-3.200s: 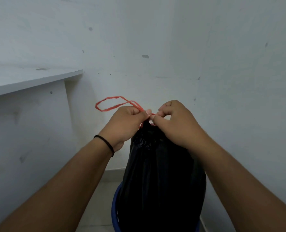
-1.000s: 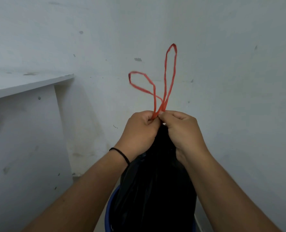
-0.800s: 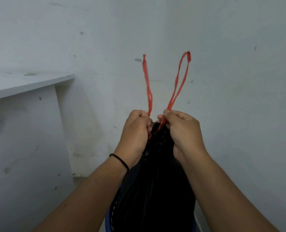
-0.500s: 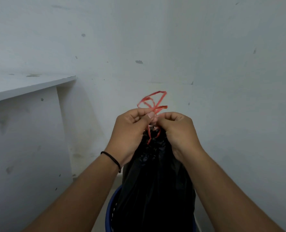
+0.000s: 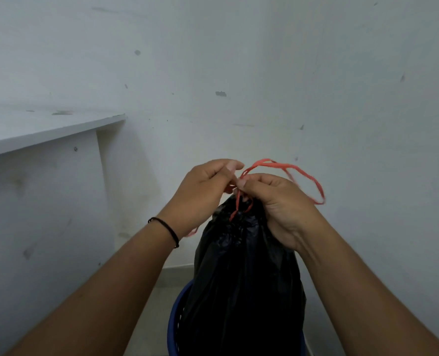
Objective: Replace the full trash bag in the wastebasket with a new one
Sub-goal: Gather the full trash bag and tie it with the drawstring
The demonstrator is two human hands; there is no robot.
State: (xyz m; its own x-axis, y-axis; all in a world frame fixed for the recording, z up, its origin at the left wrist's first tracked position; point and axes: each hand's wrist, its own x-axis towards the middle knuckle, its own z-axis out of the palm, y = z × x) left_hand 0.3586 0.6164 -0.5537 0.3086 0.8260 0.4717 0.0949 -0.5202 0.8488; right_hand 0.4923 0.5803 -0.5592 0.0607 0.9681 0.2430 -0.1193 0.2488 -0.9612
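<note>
- Pale, scuffed walls [image 5: 316, 73] meet in a corner and fill most of the view.
- Nearest to the camera, two bare forearms reach forward from the bottom edge; the left one has a thin black band [image 5: 167, 228] at the wrist.
- Between the forearms stands a blue wastebasket [image 5: 173, 319], of which only the left part of the rim shows.
- A full black trash bag [image 5: 244, 291] rises out of the wastebasket, and its neck is gathered tight at the top.
- Above the neck, the left hand [image 5: 200, 191] and the right hand [image 5: 277, 204] are close together, fingertips almost touching.
- Both hands pinch the red drawstring [image 5: 311, 181]; one loop swings out to the right of the right hand, and short strands hang down on the neck of the bag.
- Farther away on the left, a white shelf [image 5: 46, 127] sticks out from the wall, with a panel under it.
</note>
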